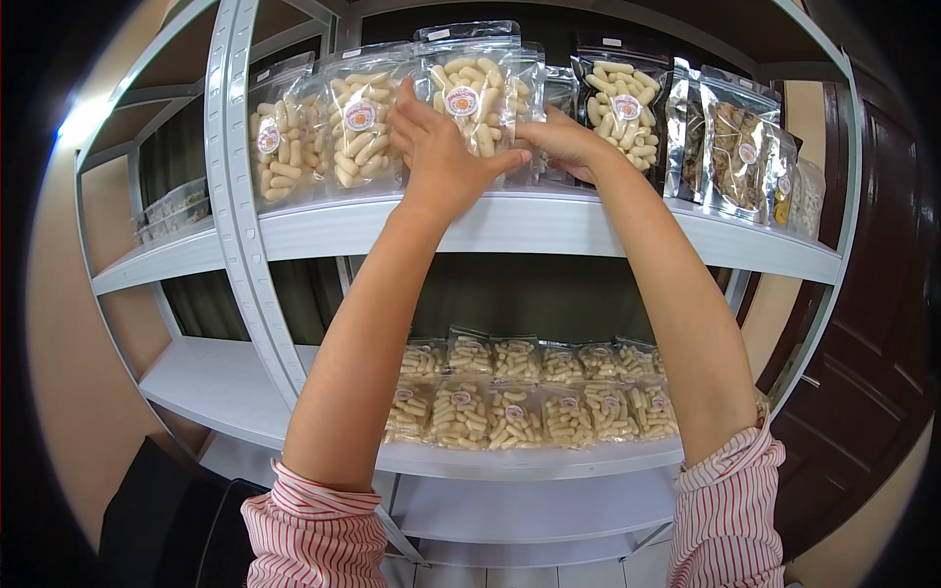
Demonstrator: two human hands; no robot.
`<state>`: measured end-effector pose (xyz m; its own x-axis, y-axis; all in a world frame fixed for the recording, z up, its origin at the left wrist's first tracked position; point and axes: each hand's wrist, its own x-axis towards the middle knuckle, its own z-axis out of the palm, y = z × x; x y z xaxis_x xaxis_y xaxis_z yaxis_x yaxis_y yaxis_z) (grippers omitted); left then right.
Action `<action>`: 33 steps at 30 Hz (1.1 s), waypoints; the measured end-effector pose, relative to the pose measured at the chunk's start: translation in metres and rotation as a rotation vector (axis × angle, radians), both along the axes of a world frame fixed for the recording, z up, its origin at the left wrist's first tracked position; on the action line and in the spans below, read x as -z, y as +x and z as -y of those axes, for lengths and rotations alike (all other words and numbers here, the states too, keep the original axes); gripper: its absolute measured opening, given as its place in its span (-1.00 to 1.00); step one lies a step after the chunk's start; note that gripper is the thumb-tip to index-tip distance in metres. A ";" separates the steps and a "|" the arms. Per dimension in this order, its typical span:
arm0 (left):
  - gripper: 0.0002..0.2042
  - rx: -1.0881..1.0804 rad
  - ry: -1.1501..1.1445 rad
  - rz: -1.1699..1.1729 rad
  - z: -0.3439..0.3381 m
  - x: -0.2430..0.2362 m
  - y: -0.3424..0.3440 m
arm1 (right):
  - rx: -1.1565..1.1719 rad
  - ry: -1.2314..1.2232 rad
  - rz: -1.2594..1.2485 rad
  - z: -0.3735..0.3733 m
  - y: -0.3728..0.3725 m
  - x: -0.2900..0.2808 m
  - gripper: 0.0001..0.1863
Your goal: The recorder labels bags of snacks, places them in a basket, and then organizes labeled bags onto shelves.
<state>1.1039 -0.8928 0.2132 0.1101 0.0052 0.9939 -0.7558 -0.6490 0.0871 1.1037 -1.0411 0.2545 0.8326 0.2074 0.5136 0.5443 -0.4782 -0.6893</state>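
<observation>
A clear zip pouch of pale finger-shaped snacks (474, 71) stands on the upper shelf, between my two hands. My left hand (443, 157) lies against its lower left side, fingers spread upward and thumb stretched to the right across its bottom. At its right edge my right hand (570, 142) has its fingers closed on the pouch; some fingertips are hidden behind it. Left of my left hand stands a similar pouch (365, 137), with another pouch (284, 147) farther left. A dark-backed pouch (619, 113) of the same snacks is just right of my right hand.
Pouches of brown chips (735, 162) stand at the right of the upper shelf (549, 230). Rows of smaller snack bags (515, 416) sit on the shelf below. A grey metal upright (235, 157) rises at left; a dark wooden door (863, 392) is at right.
</observation>
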 end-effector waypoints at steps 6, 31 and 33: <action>0.15 0.006 -0.027 -0.036 -0.002 0.001 -0.002 | -0.009 0.001 -0.046 -0.006 -0.010 0.002 -0.28; 0.13 -0.080 0.018 -0.029 0.001 0.004 0.000 | 0.095 0.079 0.124 -0.003 -0.024 0.016 -0.07; 0.12 -0.117 0.002 -0.005 0.000 0.005 0.000 | 0.124 0.042 0.166 -0.003 -0.026 0.017 -0.11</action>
